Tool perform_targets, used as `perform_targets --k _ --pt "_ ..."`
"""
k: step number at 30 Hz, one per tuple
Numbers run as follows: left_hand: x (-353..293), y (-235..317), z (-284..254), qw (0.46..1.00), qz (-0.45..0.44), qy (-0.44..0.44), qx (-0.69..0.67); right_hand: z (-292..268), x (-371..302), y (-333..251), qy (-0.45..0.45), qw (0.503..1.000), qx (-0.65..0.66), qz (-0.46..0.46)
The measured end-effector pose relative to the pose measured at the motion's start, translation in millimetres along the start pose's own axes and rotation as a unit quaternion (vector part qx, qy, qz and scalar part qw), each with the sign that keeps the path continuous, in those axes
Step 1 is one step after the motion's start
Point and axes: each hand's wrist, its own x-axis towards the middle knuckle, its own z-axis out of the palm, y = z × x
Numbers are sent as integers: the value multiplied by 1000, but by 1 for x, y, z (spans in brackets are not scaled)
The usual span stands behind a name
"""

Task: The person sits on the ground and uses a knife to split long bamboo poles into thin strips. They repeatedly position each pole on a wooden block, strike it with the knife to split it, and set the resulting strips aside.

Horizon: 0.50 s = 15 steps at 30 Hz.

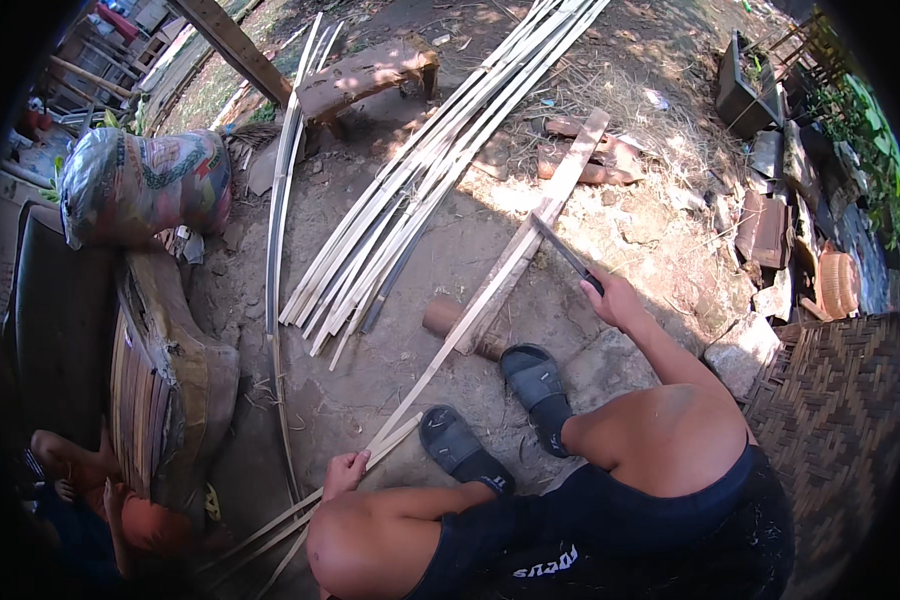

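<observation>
My left hand (344, 473) is closed around a long pale bamboo strip (440, 357) beside my left knee. The strip slants away to the right and lies along a wooden board (581, 150). In my right hand (613, 300) is a knife, gripped by its handle. Its dark blade (562, 246) points up and left, with the tip end over the strip on the board. The board's near end rests on a short round log (442, 314) close to my sandals (533, 374). More strips (295, 515) run past my left hand toward the lower left.
A big bundle of bamboo strips (420, 185) lies on the ground ahead. Left of it stand a low wooden bench (368, 75) and a stuffed plastic sack (145, 185). Another person (120, 490) sits at lower left. A woven mat (830, 410) is at right, below a dark planter (748, 90).
</observation>
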Motion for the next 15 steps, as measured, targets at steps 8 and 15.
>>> perform_targets --k 8,15 --pt "77 122 49 974 83 -124 -169 10 -24 -49 -78 991 5 -113" --pt "55 126 44 966 48 -146 -208 15 -33 -65 -141 975 -35 -171"
